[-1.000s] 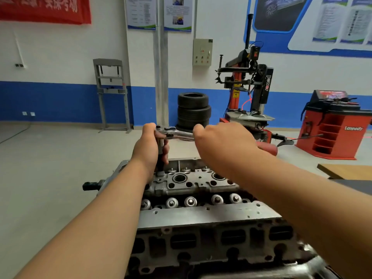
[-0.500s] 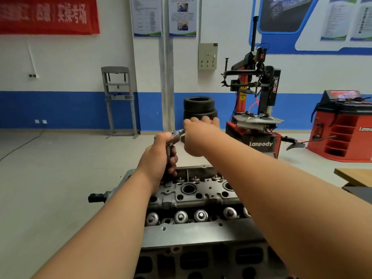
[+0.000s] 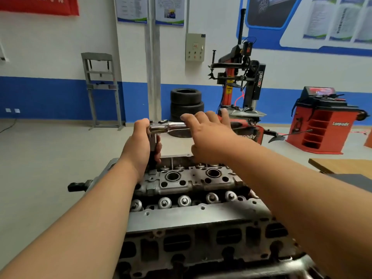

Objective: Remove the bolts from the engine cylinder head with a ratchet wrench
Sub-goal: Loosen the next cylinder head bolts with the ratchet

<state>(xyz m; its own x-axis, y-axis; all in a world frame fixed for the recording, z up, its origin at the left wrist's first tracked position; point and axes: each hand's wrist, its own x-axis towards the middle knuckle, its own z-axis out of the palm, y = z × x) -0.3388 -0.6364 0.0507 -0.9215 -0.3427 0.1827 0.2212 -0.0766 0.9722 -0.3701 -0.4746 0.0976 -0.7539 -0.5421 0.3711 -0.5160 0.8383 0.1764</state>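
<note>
- Left hand (image 3: 141, 147): clenched round the upright socket extension (image 3: 153, 143), just under the wrench head. Right hand (image 3: 210, 137): fingers straight and spread, laid over the far part of the handle, thumb below. Not wrapped round it as far as can be seen.
- Engine cylinder head (image 3: 191, 217): lies near and centre, long side running left to right, filling the lower middle of the view. Judged heavy cast metal, rigid, unlikely to shift under wrench load. No need to hold it.
- Ratchet wrench (image 3: 168, 125): held level above the far left end of the cylinder head, its head at left on top of the extension, handle running right under the right hand. Judged polished steel, stiff, slick under a flat palm. Best taken with a full wrap near the handle's end for leverage.
- Socket extension: stands upright from the wrench head down toward the casting; lower end hidden behind the left hand. Judged stiff, but apt to tip off the bolt if the pull comes off-axis. Steadying grip low down advised.
- Bolts: the one under the socket not visible; cannot tell how far out. Judged small, smooth, easily dropped into the open bores (image 3: 172, 176). Pinch by the head once free.
</note>
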